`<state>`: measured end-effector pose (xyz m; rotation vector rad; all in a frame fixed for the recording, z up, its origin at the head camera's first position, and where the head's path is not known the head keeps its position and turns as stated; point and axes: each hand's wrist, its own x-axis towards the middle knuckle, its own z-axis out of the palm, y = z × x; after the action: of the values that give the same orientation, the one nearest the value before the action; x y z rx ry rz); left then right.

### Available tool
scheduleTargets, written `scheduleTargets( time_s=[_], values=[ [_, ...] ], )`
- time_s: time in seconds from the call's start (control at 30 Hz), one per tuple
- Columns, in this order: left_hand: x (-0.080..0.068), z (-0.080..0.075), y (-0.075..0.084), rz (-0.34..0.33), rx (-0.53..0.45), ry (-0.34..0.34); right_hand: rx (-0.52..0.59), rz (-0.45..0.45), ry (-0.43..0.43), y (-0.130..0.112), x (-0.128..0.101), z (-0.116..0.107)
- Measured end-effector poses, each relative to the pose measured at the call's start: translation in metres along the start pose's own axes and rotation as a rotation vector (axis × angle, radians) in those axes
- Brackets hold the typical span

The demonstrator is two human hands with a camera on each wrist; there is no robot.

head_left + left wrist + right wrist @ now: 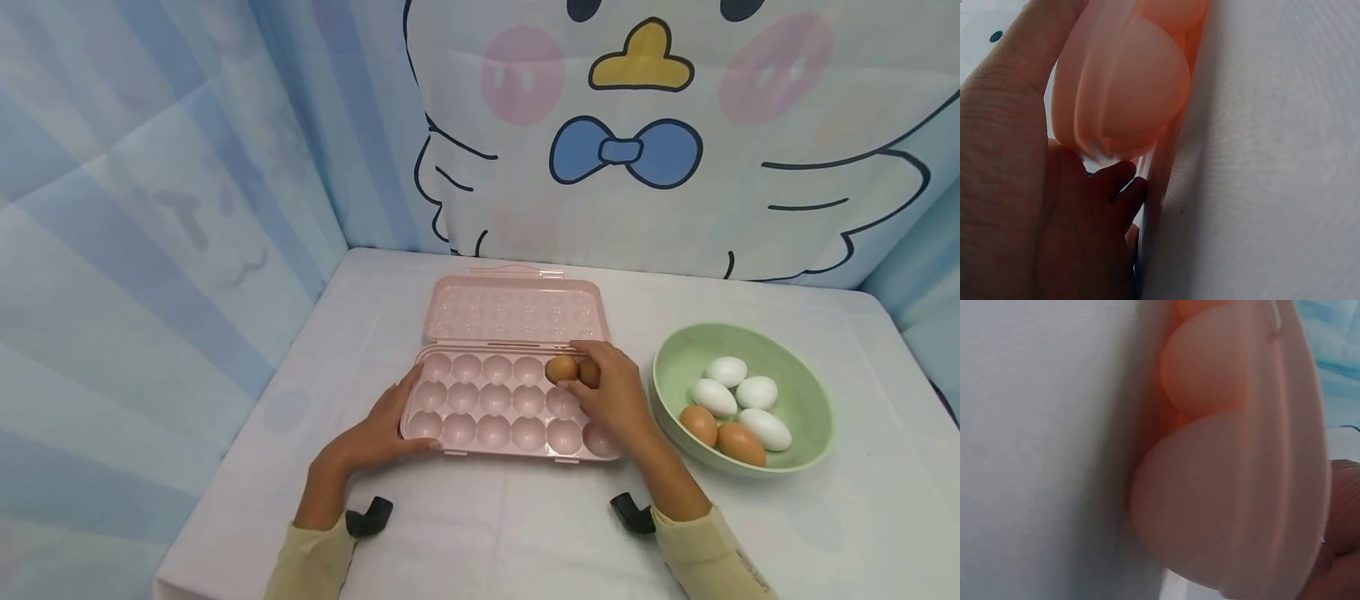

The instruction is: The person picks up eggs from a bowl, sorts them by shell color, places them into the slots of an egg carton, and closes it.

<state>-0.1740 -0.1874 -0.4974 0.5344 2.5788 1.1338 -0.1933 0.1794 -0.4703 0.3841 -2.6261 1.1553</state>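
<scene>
A pink plastic egg box (512, 401) lies open on the table, its lid (517, 307) folded back away from me. My left hand (381, 429) grips the box's left end, with the thumb along the front edge and fingers at the left side; the left wrist view shows those fingers (1124, 187) beside the round cups. At the back row, my right hand (617, 394) pinches a brown egg (562, 369) between thumb and fingers, at the second cup from the right. Another brown egg (589, 372), partly hidden by that hand, sits in the back right corner.
A light green bowl (813, 417) stands right of the box, close to my right forearm. Inside are several white eggs (765, 429) and two brown eggs (742, 443). White cloth covers the table (480, 525); a printed curtain (622, 208) hangs behind it.
</scene>
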Motion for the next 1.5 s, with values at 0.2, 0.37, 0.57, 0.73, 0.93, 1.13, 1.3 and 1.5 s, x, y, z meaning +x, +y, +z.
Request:
scheduleTargets(
  time_s=[0.2,0.37,0.57,0.73,0.93,1.13,1.3,1.5],
  values=[
    [-0.001,0.0,0.0,-0.013,-0.011,0.008,-0.026,0.047,-0.01,-0.02,0.0,-0.027],
    [-0.001,0.001,-0.002,-0.014,-0.017,0.012,-0.053,0.133,-0.052,-0.03,-0.006,-0.063],
    [-0.002,0.002,-0.001,-0.017,-0.023,-0.002,-0.116,0.255,-0.173,-0.028,-0.019,-0.116],
    [-0.002,0.001,-0.001,-0.015,-0.021,0.001,-0.151,0.315,-0.307,-0.011,-0.029,-0.148],
    [-0.004,0.001,-0.003,-0.019,-0.021,0.01,-0.212,0.396,-0.449,0.011,-0.033,-0.17],
    [-0.004,0.0,-0.005,0.004,-0.025,0.014,-0.244,0.457,-0.504,0.025,-0.032,-0.172],
    [-0.004,0.001,-0.003,-0.002,-0.033,0.012,-0.251,0.454,-0.521,0.032,-0.031,-0.163],
    [-0.002,0.002,0.001,-0.018,-0.028,0.008,-0.234,0.462,-0.539,0.032,-0.032,-0.153]
  ],
)
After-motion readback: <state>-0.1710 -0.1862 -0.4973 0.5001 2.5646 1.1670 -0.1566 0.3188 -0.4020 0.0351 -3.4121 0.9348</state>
